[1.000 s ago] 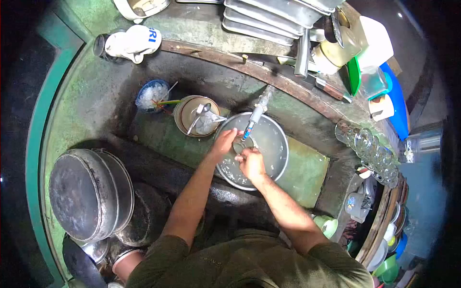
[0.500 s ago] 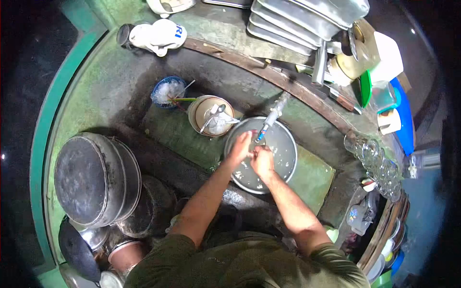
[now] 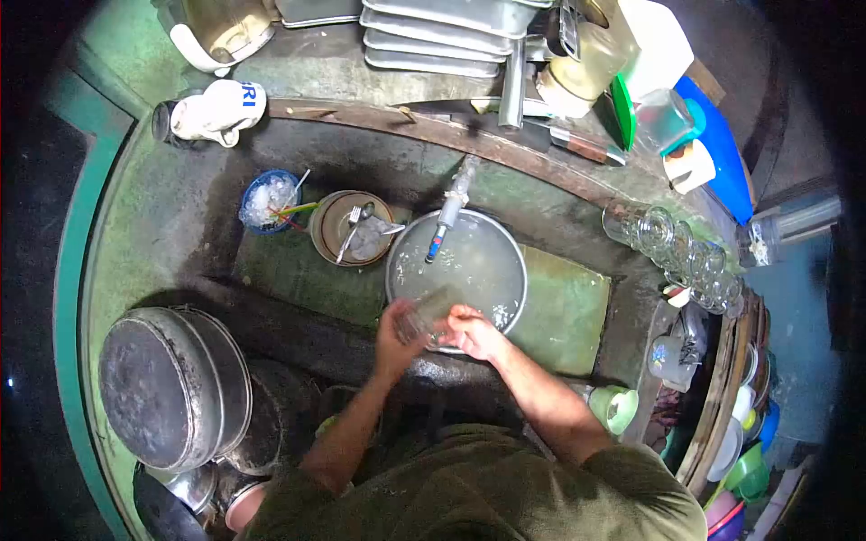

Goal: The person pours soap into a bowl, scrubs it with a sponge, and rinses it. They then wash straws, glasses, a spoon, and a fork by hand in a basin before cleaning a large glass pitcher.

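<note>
Clear glass (image 3: 426, 311), blurred, held over the near rim of the metal basin (image 3: 516, 261): washing step, I judge.
Left hand (image 3: 395, 335) grips the glass from below and right hand (image 3: 474, 334) closes on its other end. Next move prob. needs a rinse under the tap (image 3: 448, 212) w/ a firm grip. Basin holds foamy water, the brown bowl (image 3: 327, 236) cutlery, the blue bowl (image 3: 268, 198) sth white, maybe ice.

Clear glass (image 3: 426, 314), silvery basin (image 3: 496, 270), blue bowl (image 3: 248, 221) flecked white inside, mottled green sink (image 3: 176, 203), olive shirt (image 3: 469, 496).
</note>
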`<control>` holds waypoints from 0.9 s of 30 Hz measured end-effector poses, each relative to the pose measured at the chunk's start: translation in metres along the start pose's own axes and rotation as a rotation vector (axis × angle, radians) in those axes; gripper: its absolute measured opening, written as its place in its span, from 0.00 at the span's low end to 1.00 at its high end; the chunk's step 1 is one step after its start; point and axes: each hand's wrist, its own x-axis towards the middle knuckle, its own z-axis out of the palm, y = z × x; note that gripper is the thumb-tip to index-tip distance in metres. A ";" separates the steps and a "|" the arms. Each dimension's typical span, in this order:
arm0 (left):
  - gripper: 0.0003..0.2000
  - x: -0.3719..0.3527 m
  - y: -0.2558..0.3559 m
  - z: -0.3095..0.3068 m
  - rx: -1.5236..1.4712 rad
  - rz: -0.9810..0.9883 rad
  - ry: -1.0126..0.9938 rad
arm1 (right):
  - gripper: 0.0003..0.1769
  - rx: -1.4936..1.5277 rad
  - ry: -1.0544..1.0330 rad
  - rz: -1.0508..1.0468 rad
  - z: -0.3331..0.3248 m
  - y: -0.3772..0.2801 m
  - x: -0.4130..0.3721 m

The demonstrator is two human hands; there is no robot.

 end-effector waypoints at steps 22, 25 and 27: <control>0.33 0.213 0.272 -0.006 0.521 0.530 0.106 | 0.19 -0.089 -0.034 -0.209 0.022 -0.060 -0.034; 0.35 0.219 0.251 -0.006 0.515 0.451 0.069 | 0.16 -0.081 0.218 -0.110 -0.033 -0.029 -0.070; 0.37 0.221 0.233 -0.009 0.457 0.517 0.048 | 0.13 -0.075 0.303 -0.080 -0.071 -0.011 -0.087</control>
